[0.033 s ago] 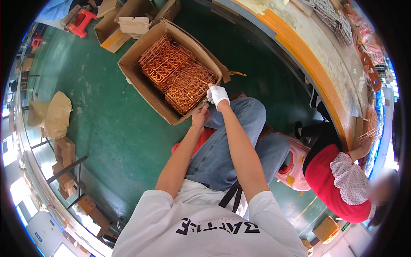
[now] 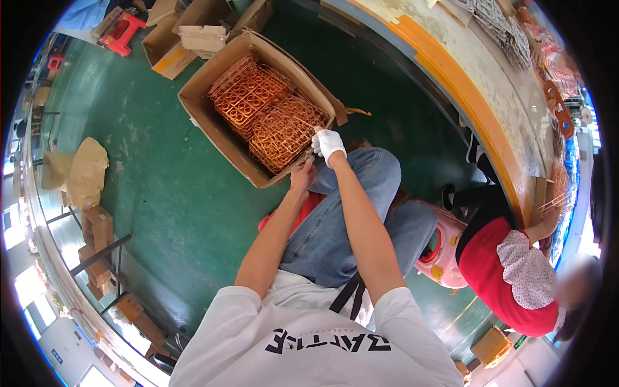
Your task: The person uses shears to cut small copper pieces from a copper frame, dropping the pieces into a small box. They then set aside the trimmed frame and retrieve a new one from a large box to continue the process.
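A large open cardboard box [image 2: 222, 151] stands on the floor in front of me. Inside lie stacks of copper-coloured wire frames [image 2: 242, 103] patterned with small rings. My right hand [image 2: 330, 143], in a white glove with bare fingertips, is closed at the box's near right corner, its fingers over the rim beside the stack. Just below and to its left, my bare left hand [image 2: 302, 176] is closed against the outside of the near wall. Both hands come close together, and whatever lies between their fingers is too small to make out.
A worktable [image 2: 445, 71] with an orange edge curves along the right. Beside me at the right sits a person in red [image 2: 493, 277], near a pink stool [image 2: 448, 251]. More cardboard boxes [image 2: 203, 39] and a red stool [image 2: 124, 33] stand at the far left.
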Demonstrator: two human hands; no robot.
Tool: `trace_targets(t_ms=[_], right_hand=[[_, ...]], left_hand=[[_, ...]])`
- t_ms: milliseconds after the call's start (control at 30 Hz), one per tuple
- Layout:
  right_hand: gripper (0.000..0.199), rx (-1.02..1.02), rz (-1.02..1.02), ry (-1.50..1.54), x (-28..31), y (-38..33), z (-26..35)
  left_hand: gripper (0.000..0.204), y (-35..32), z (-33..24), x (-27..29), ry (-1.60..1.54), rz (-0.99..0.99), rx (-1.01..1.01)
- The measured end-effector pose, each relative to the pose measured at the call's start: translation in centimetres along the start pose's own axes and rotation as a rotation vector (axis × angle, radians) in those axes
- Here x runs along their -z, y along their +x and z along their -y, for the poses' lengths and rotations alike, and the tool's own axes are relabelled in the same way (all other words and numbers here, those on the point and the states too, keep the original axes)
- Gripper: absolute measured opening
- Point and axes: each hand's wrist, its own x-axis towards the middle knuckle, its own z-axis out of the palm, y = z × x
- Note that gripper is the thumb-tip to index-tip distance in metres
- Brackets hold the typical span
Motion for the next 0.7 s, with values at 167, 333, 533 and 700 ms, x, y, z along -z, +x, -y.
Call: trace_targets(t_ms=[167, 333, 533, 700], right_hand=[[0.038, 0.032, 0.045, 0.017, 0.0, 0.2, -0.7], [0.039, -0.001, 0.035, 0.017, 0.1, 0.4, -0.7], [0.04, 0.02, -0.007, 0.007, -0.1, 0.5, -0.7], [0.031, 0.018, 0.041, 0.137, -0.5, 0.1, 0.0]], left_hand=[[0.034, -0.7, 0.5, -0.8, -0.44, 0.023, -0.034], [0.032, -0.8, 0.4, 0.0, -0.63, -0.013, -0.058], [0.033, -0.6, 0.1, -1.8, -0.502, -0.022, -0.185], [0.028, 1.0, 0.8, -1.5, -0.262, -0.119, -0.227]])
